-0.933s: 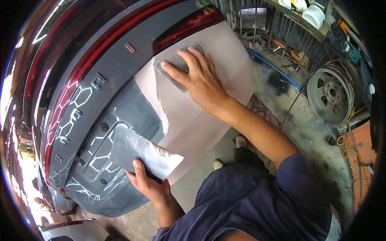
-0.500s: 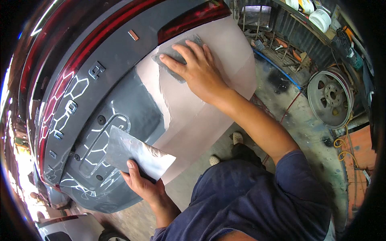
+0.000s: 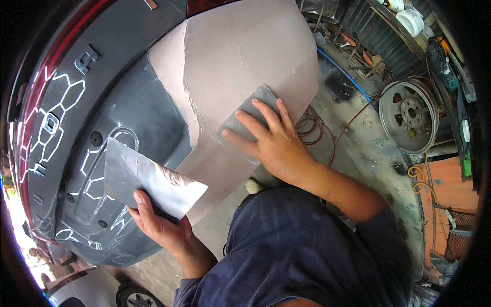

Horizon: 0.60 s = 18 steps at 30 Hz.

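Note:
My left hand (image 3: 159, 227) grips a thin, bent metal sheet (image 3: 146, 171), thumb on top, held over the dark grey rear of a car (image 3: 148, 100). Part of the sheet shines brightly. Under the spread fingers of my right hand (image 3: 281, 148) is a flat grey spreader (image 3: 251, 109), laid against a broad pinkish-beige layer of filler (image 3: 235, 51) on the car's rear corner. A raised, ragged ridge runs along the filler's left side. The spreader's underside is hidden.
A bare wheel rim (image 3: 409, 115) stands at right, near a coiled yellow hose (image 3: 417, 174). Red hose (image 3: 312, 125) and blue hose (image 3: 342, 74) lie on the floor. Tools and scraps (image 3: 358, 51) fill the far right. Another car (image 3: 87, 289) is at lower left.
My right hand has drawn the spreader toward me, from beside the tail light down across the filler. My left hand still holds the metal sheet. The view has shifted.

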Tool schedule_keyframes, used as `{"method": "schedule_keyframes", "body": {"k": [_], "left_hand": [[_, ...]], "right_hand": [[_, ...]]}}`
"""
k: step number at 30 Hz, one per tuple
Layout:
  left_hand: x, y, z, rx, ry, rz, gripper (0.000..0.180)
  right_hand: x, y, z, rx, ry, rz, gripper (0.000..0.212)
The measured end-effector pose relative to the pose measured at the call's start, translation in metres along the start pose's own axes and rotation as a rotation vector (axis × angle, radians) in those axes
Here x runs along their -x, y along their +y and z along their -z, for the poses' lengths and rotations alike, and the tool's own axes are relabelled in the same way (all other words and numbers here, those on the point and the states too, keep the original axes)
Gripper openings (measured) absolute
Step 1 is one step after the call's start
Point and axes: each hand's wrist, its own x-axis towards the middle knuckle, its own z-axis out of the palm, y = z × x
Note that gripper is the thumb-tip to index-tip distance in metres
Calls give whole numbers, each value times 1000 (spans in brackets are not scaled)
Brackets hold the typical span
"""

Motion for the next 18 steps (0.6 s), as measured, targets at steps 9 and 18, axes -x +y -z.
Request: {"method": "schedule_keyframes", "body": {"k": [9, 18], "left_hand": [[13, -7, 13, 79, -63, 100, 44], [86, -30, -41, 74, -280, 529, 40]], "right_hand": [[68, -5, 7, -132, -131, -64, 55], [69, -10, 96, -874, 118, 199, 63]]}}
